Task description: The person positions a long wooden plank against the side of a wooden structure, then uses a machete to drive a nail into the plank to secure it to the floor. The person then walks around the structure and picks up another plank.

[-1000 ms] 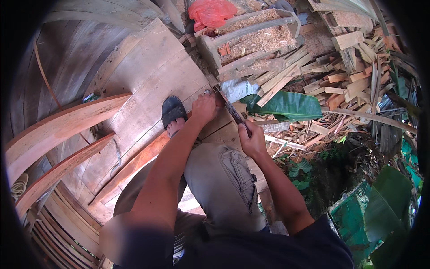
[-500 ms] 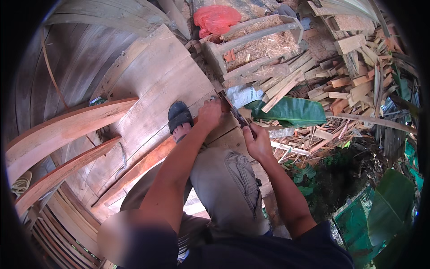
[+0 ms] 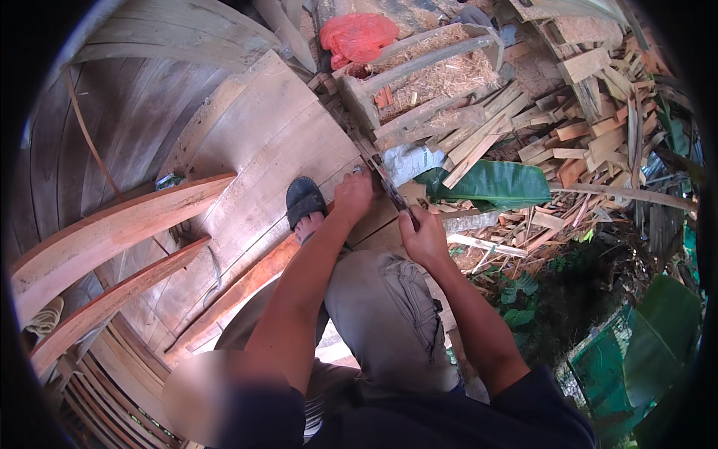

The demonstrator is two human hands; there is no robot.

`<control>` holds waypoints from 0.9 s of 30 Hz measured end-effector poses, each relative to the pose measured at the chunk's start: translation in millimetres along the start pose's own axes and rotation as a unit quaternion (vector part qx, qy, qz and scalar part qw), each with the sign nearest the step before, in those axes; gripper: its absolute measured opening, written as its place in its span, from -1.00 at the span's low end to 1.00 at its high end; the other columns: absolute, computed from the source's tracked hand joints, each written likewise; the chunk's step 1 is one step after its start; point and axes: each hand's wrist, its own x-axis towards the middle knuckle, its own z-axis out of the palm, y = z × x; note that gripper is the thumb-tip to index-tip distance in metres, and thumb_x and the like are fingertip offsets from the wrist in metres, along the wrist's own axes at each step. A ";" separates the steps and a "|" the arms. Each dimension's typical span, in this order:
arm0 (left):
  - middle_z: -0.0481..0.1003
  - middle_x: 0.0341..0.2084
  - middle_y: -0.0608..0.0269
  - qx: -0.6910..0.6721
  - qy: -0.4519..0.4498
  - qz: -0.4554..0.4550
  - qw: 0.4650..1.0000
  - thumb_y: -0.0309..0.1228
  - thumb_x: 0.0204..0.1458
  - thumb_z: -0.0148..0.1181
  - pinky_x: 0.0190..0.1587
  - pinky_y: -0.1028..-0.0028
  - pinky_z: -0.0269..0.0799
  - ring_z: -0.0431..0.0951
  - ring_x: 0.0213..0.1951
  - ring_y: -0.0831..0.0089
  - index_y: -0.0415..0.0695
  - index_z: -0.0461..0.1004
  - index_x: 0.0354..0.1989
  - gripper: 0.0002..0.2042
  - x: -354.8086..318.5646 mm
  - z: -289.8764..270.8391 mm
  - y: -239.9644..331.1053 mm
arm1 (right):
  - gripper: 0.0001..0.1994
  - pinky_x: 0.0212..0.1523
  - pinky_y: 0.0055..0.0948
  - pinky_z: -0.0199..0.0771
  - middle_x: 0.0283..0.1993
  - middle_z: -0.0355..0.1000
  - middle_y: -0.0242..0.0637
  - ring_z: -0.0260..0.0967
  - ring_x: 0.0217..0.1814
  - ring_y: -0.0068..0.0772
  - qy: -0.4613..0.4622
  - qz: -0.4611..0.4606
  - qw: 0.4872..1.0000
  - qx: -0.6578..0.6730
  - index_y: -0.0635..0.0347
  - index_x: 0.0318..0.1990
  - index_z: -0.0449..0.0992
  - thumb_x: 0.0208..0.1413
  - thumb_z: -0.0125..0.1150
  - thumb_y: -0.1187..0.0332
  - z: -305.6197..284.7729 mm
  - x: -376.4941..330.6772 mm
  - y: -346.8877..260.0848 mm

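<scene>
My right hand (image 3: pixel 425 236) is closed round the handle of a long, narrow, dark tool (image 3: pixel 390 185); its exact kind is not clear. The tool slants away to the far left along the edge of the wooden planks (image 3: pixel 299 123). My left hand (image 3: pixel 353 196) rests at that plank edge, beside the tool, with its fingers curled. What its fingertips grip, if anything, is too small to make out. Left of this hand, my foot in a dark sandal (image 3: pixel 305 198) stands on the planks.
Two curved reddish timbers (image 3: pixel 120 217) rise on the left. Beyond the plank edge lie a green leaf (image 3: pixel 490 183), a wooden crate of shavings (image 3: pixel 366 105), a red plastic bag (image 3: pixel 359 37) and heaped wood offcuts (image 3: pixel 591 142). Plants (image 3: pixel 516 295) grow at lower right.
My right hand and the dark tool have shifted slightly leftward, nearer the left hand. The left hand stays at the plank edge. The whole view has moved a little.
</scene>
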 end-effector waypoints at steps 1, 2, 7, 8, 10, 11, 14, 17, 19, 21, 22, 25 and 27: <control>0.45 -0.12 -0.04 -0.003 -0.017 -0.002 1.000 -0.19 -0.12 0.30 -0.06 0.10 0.42 0.43 -0.01 0.01 -0.25 0.32 0.01 -0.45 -0.8 -0.9 1.3 | -0.73 -0.50 -0.10 0.31 -0.62 0.35 0.07 0.36 -0.54 0.15 -0.008 0.002 1.000 0.013 0.30 -0.46 0.42 0.10 0.04 0.25 -1.0 -13.9 14.3; 0.45 -0.11 -0.04 -0.004 -0.020 -0.012 1.000 -0.18 -0.12 0.30 -0.05 0.10 0.41 0.42 0.00 0.01 -0.25 0.32 0.01 -0.44 1.2 -10.4 -2.1 | -0.78 -0.52 -0.13 0.30 -0.64 0.34 0.02 0.35 -0.57 0.13 -0.017 -0.010 1.000 0.004 0.29 -0.44 0.41 0.10 0.04 0.29 -21.3 -48.2 17.8; 0.43 -0.09 -0.05 -0.012 -0.030 -0.018 0.999 -0.19 -0.11 0.29 -0.02 0.10 0.40 0.41 0.02 0.02 -0.25 0.30 0.05 -0.42 -11.6 -15.9 3.3 | -0.84 -0.61 -0.26 0.28 -0.72 0.26 -0.11 0.34 -0.69 -0.04 -0.068 -0.010 0.998 0.012 0.27 -0.52 0.34 0.02 0.07 0.41 -102.0 -144.3 19.5; 0.43 -0.08 -0.05 -0.011 -0.028 -0.018 0.999 -0.19 -0.11 0.29 -0.02 0.10 0.40 0.41 0.02 0.02 -0.25 0.29 0.05 -0.42 -9.7 -14.0 3.7 | -0.84 -0.62 -0.26 0.28 -0.72 0.26 -0.12 0.34 -0.69 -0.03 -0.063 -0.014 0.998 0.006 0.27 -0.53 0.33 0.02 0.07 0.41 -100.8 -142.2 14.5; 0.43 -0.08 -0.05 -0.003 -0.027 -0.013 1.000 -0.19 -0.10 0.29 -0.02 0.11 0.40 0.41 0.02 0.03 -0.25 0.28 0.06 -0.42 -4.9 -11.0 9.7 | -0.82 -0.57 -0.15 0.28 -0.70 0.30 -0.06 0.33 -0.64 0.06 -0.002 -0.079 0.997 0.002 0.27 -0.51 0.37 0.04 0.09 0.36 -52.0 -81.5 31.8; 0.42 -0.07 -0.06 0.007 -0.028 -0.011 1.000 -0.19 -0.09 0.28 -0.02 0.11 0.40 0.41 0.02 0.03 -0.25 0.28 0.06 -0.42 -3.3 -9.1 14.2 | -0.77 -0.53 -0.09 0.29 -0.67 0.32 0.00 0.33 -0.59 0.13 -0.024 -0.018 1.000 -0.006 0.28 -0.49 0.40 0.07 0.07 0.29 -32.6 -44.0 27.8; 0.44 -0.11 -0.01 0.018 -0.023 -0.010 1.000 -0.21 -0.09 0.28 -0.07 0.11 0.44 0.43 -0.01 0.07 -0.25 0.32 -0.02 -0.49 -4.9 -10.2 9.2 | -0.72 -0.50 -0.06 0.29 -0.63 0.34 0.06 0.33 -0.56 0.17 -0.015 -0.006 1.000 0.012 0.31 -0.46 0.41 0.10 0.03 0.23 -12.0 -7.2 6.1; 0.45 -0.13 0.01 0.011 -0.014 -0.021 1.000 -0.22 -0.10 0.28 -0.09 0.11 0.45 0.43 -0.02 0.08 -0.25 0.33 -0.04 -0.50 4.0 -20.7 -1.6 | -0.79 -0.54 -0.17 0.29 -0.64 0.32 -0.04 0.33 -0.62 0.06 -0.028 -0.020 0.999 0.036 0.28 -0.48 0.37 0.08 0.05 0.32 -36.5 -73.8 27.6; 0.43 -0.10 -0.01 -0.007 -0.034 -0.021 0.999 -0.22 -0.10 0.28 -0.06 0.12 0.43 0.42 0.00 0.07 -0.26 0.31 -0.01 -0.48 -14.7 -9.6 7.0 | -0.86 -0.63 -0.27 0.24 -0.70 0.26 -0.10 0.33 -0.68 -0.06 -0.053 -0.020 0.998 0.025 0.27 -0.51 0.35 0.04 0.05 0.43 -93.3 -145.2 27.7; 0.41 -0.06 -0.05 -0.012 -0.023 -0.019 0.999 -0.22 -0.09 0.28 -0.01 0.13 0.40 0.40 0.04 0.04 -0.26 0.29 0.05 -0.44 -10.7 -13.7 4.4 | -0.85 -0.64 -0.28 0.23 -0.70 0.26 -0.09 0.33 -0.69 -0.05 -0.051 -0.024 0.998 0.037 0.27 -0.52 0.34 0.04 0.05 0.42 -102.8 -149.2 16.1; 0.41 -0.06 -0.04 -0.012 -0.026 -0.025 0.999 -0.22 -0.09 0.28 -0.01 0.13 0.40 0.40 0.04 0.04 -0.26 0.29 0.05 -0.44 -14.3 -10.9 1.9 | -0.85 -0.64 -0.28 0.23 -0.70 0.26 -0.09 0.33 -0.69 -0.04 -0.051 -0.021 0.998 0.041 0.27 -0.52 0.33 0.04 0.05 0.42 -104.5 -153.5 14.0; 0.42 -0.06 -0.03 -0.011 -0.021 -0.013 1.000 -0.20 -0.10 0.28 -0.01 0.12 0.40 0.39 0.04 0.04 -0.25 0.29 0.05 -0.43 -6.5 -9.8 12.6 | -0.80 -0.56 -0.15 0.27 -0.65 0.33 -0.01 0.35 -0.61 0.05 -0.011 -0.020 1.000 0.013 0.28 -0.44 0.42 0.09 0.06 0.31 -29.3 -47.9 33.7; 0.42 -0.07 -0.01 0.012 -0.014 -0.001 1.000 -0.18 -0.10 0.28 -0.01 0.13 0.40 0.40 0.03 0.04 -0.25 0.29 0.05 -0.43 -4.4 -8.2 16.8 | -0.75 -0.54 -0.15 0.26 -0.65 0.32 0.00 0.35 -0.59 0.04 -0.007 -0.009 1.000 0.008 0.28 -0.48 0.38 0.10 0.06 0.26 -6.6 2.1 17.2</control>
